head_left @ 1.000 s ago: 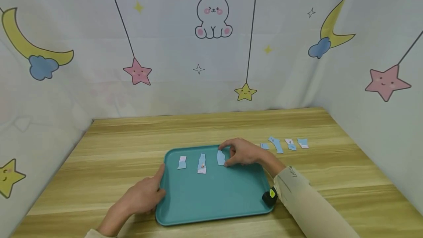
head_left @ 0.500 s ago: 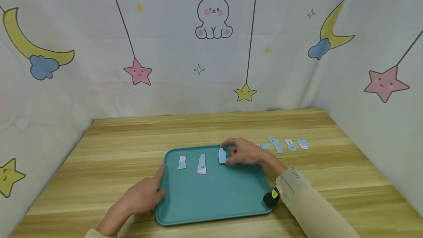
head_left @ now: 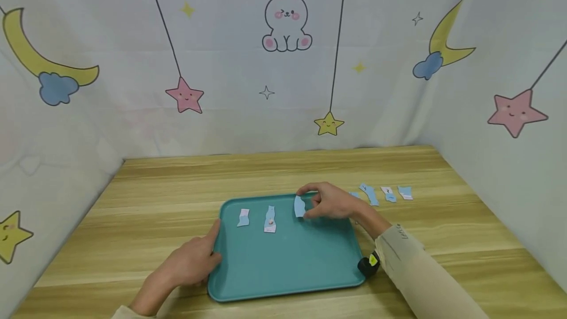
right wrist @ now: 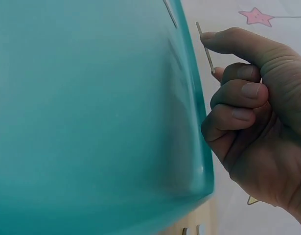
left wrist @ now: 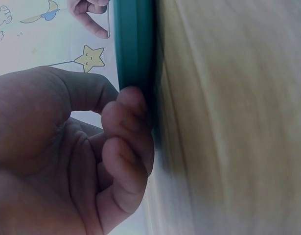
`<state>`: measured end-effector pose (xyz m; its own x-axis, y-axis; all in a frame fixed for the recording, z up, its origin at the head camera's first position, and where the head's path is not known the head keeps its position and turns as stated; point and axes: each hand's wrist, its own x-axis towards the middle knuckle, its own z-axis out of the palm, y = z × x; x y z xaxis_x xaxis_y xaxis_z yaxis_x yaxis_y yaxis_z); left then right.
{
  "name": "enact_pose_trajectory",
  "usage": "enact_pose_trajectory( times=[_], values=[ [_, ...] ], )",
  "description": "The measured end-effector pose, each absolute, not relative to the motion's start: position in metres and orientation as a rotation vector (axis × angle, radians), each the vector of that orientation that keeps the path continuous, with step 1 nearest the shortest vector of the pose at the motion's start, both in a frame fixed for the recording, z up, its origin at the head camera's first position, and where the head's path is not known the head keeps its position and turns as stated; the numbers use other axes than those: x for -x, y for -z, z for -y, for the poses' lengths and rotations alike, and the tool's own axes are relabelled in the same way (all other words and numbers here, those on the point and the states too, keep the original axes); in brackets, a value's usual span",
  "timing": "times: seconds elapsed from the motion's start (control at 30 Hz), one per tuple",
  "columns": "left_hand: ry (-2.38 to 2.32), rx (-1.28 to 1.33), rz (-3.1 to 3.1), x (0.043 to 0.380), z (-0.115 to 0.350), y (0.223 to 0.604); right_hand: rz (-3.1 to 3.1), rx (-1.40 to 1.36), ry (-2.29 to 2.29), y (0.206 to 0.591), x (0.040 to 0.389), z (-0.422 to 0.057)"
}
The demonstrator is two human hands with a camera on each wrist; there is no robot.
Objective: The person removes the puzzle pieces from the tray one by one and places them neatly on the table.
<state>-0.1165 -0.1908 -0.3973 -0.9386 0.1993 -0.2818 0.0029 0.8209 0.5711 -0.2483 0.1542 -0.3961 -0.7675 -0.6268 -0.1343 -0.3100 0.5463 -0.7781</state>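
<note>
Your right hand [head_left: 330, 202] is pinching a blue card [head_left: 299, 206] at the tray's [head_left: 288, 265] 12 o'clock edge; your left hand [head_left: 192, 261] is gripping its 9 o'clock rim.

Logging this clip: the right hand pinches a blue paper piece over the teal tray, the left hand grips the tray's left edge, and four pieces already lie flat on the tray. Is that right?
Not quite. The head view shows only two pieces lying flat on the teal tray: one and another. The right hand pinches a third blue paper piece, and the left hand grips the tray's left edge.
</note>
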Motion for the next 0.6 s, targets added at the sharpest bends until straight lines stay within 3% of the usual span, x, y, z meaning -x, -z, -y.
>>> enact_pose_trajectory(
  times=[0.6],
  values=[
    [-0.820,-0.175,-2.650,0.119,0.194,0.399,-2.387,0.806,1.112,0.379,0.239,-0.172]
  ],
)
